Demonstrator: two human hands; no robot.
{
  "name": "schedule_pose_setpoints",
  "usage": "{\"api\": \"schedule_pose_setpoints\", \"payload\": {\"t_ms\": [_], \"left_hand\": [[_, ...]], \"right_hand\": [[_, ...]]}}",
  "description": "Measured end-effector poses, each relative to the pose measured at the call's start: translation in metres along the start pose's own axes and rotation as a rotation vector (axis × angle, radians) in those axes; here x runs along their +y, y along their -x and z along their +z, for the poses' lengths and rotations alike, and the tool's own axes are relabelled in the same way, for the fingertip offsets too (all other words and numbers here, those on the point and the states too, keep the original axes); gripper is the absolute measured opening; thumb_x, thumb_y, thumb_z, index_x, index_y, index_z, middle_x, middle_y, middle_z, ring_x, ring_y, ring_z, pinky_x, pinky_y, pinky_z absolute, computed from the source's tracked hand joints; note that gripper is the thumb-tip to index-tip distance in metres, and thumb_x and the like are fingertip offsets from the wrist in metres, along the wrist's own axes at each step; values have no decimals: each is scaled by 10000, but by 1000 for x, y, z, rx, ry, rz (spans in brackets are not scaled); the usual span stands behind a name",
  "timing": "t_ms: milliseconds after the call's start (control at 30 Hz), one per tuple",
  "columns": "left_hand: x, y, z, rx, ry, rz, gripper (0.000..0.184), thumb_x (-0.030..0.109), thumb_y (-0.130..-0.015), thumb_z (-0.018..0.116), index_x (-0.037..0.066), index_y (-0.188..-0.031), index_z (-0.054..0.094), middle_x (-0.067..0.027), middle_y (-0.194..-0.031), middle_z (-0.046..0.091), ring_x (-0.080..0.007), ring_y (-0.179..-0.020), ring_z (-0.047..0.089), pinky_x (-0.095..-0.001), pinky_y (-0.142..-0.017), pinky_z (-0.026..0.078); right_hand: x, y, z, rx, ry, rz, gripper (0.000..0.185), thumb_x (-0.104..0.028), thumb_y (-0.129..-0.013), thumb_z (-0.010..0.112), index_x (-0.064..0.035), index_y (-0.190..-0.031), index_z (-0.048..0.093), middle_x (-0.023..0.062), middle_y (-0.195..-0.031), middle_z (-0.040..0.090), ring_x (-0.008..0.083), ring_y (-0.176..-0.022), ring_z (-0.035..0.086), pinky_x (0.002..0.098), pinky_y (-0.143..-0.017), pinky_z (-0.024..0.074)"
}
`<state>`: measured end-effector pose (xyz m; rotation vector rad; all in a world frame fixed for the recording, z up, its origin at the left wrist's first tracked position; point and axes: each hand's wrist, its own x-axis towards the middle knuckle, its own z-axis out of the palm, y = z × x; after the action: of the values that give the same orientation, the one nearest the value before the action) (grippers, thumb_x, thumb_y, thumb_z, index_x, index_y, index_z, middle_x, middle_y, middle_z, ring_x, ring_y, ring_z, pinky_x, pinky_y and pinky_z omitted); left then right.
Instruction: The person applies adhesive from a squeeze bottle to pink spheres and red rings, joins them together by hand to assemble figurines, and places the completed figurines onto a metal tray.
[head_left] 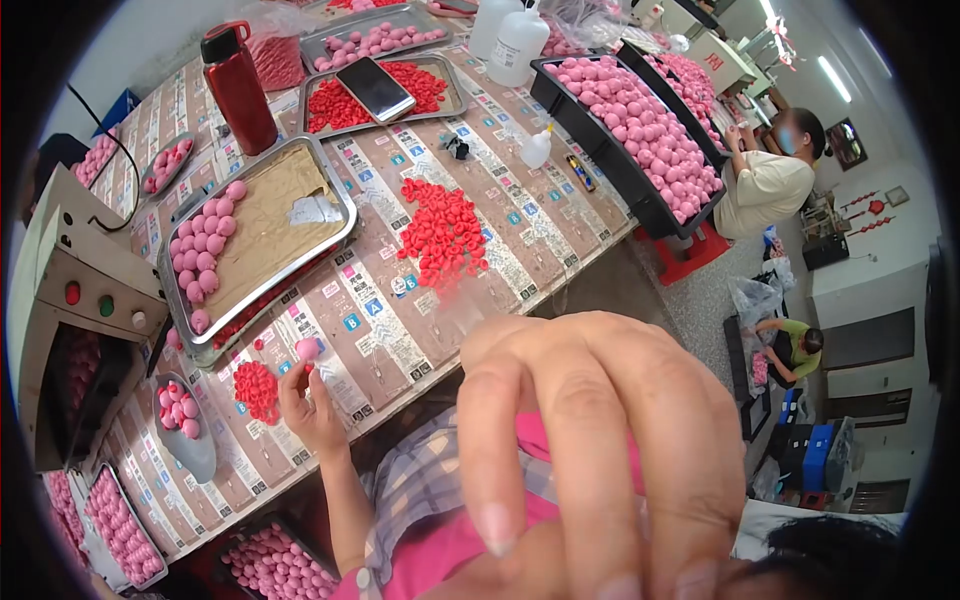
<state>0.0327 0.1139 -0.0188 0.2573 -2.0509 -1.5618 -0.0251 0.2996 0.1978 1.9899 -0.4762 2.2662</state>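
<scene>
My left hand (316, 405) is raised at the table's near edge, pinching a pink ball (307, 349) between thumb and fingertips. Close beside it lies a small heap of red ring-like pieces (256, 391). Very large and near the camera, my right hand (610, 420) shows its back, fingers apart and bent downward. It appears to hold nothing, though some fingertips run toward the lower edge. Beyond it on the table spreads a larger pile of red pieces (443, 233). A metal tray (290, 200) lined with brown paper carries pink balls along one side.
A red thermos (238, 90) stands behind the tray. A phone (375, 88) rests on a tray of red pieces. Black crates (570, 105) of pink balls stand at the right. At left is a machine (85, 270) with buttons. Two people (765, 180) are farther off.
</scene>
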Motion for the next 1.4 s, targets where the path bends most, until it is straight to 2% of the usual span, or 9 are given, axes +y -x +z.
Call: {"api": "schedule_pose_setpoints", "payload": {"t_ms": [433,533,600,700,833,1000,1200,1300,1400], "left_hand": [[-14,-1,10,74,125,-66,171,-4,-818,528,-34,-986,543,-68,-903,543,-117,-812,521,-235,-749,419],[-11,1,6,42,54,-16,171,-2,-821,527,-32,-988,541,-65,-902,542,-116,-816,522,-235,-748,419],[-10,-1,5,51,70,6,172,1,-816,533,-31,-985,542,-64,-902,541,-116,-813,524,-235,-745,419],[-9,0,5,38,70,-2,182,4,-810,539,-28,-988,541,-67,-911,543,-121,-808,529,-239,-738,424],[-5,-1,5,-4,4,11,184,6,-811,537,-23,-992,542,-74,-916,545,-129,-811,534,-244,-738,430],[-6,0,5,29,-5,25,181,5,-809,538,-21,-988,545,-71,-909,543,-127,-807,532,-244,-737,429],[-2,-1,5,31,-11,37,179,-1,-807,537,-14,-985,549,-64,-899,539,-126,-789,529,-240,-724,428],[-1,-1,5,19,-6,31,178,0,-805,539,-12,-982,549,-63,-897,538,-128,-789,528,-238,-723,425],[2,-1,3,20,-5,31,173,2,-805,538,-10,-977,549,-64,-900,539,-130,-794,526,-236,-726,421]], "right_hand": [[-21,7,-22,-2,38,30,186,-260,-839,533,-152,-973,605,66,-1035,581,222,-898,573,425,-832,374],[-36,27,-29,481,322,152,225,-348,-838,525,-154,-942,571,67,-944,592,203,-928,536,384,-770,371],[-48,62,-94,738,663,3,285,-353,-834,528,-74,-886,558,90,-900,578,194,-831,503,356,-758,379],[-92,144,-189,1252,1240,143,315,-207,-793,611,14,-1004,535,137,-967,574,178,-948,522,272,-798,416],[-104,212,-263,976,1921,502,473,-224,-716,690,39,-1060,500,149,-962,590,257,-915,562,308,-787,438],[-101,254,-314,1041,1808,872,489,-226,-662,717,24,-1036,525,175,-955,601,289,-884,580,354,-740,447],[-99,261,-316,974,1955,929,312,-169,-705,678,11,-940,580,101,-752,624,186,-652,595,301,-637,471],[-97,251,-305,955,1991,949,306,-184,-684,674,2,-906,574,174,-781,614,313,-719,595,373,-649,441],[-92,239,-292,950,1985,813,294,-183,-694,668,6,-900,575,166,-779,614,291,-720,598,358,-643,440]]}}
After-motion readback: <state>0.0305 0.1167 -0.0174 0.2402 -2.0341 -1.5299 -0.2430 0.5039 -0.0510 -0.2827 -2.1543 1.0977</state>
